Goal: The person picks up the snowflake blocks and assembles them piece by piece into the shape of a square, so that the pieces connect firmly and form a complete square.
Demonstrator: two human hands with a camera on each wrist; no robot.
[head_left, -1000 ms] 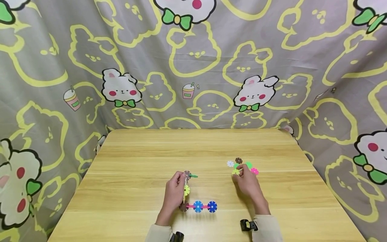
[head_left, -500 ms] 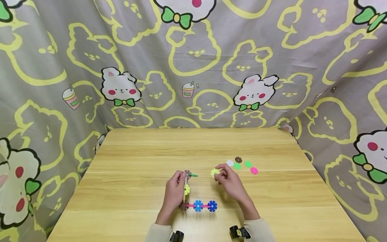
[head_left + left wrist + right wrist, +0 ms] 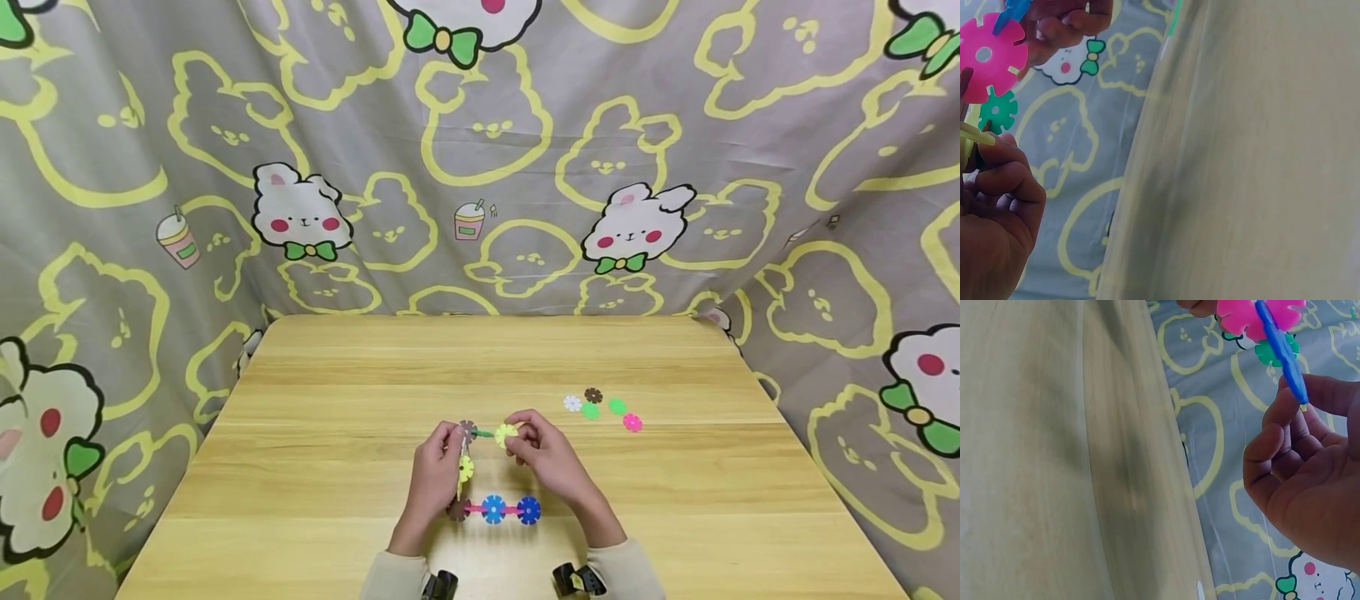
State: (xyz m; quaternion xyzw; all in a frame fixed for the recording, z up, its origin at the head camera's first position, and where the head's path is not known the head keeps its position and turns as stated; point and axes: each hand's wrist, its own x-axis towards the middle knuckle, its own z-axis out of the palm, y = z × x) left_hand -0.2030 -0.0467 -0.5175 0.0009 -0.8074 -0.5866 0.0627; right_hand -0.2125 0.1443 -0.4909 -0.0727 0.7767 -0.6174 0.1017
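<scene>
My left hand [image 3: 435,475] grips a bent chain of notched plastic discs. Its upper end has a grey-brown disc [image 3: 468,430] with a green disc [image 3: 483,433] standing edge-on. Below come a yellow disc, a dark brown disc [image 3: 459,510], then a light blue disc [image 3: 492,509] and a dark blue disc [image 3: 528,510], joined by pink discs. A separate yellow-green disc [image 3: 505,435] is pinched by my right hand [image 3: 555,467] at the green disc's free edge; whether their slots interlock I cannot tell. A pink disc [image 3: 991,56] shows large in the left wrist view.
Loose discs lie on the wooden table [image 3: 337,400] to the right, beyond my right hand: a white disc [image 3: 573,403], a brown disc [image 3: 593,396], two green ones and a pink one. A patterned curtain [image 3: 495,275] surrounds the table's back and sides.
My right hand has picked the yellow-green disc from the loose group and carried it left to the chain's green disc. My left hand has kept its place on the chain.
</scene>
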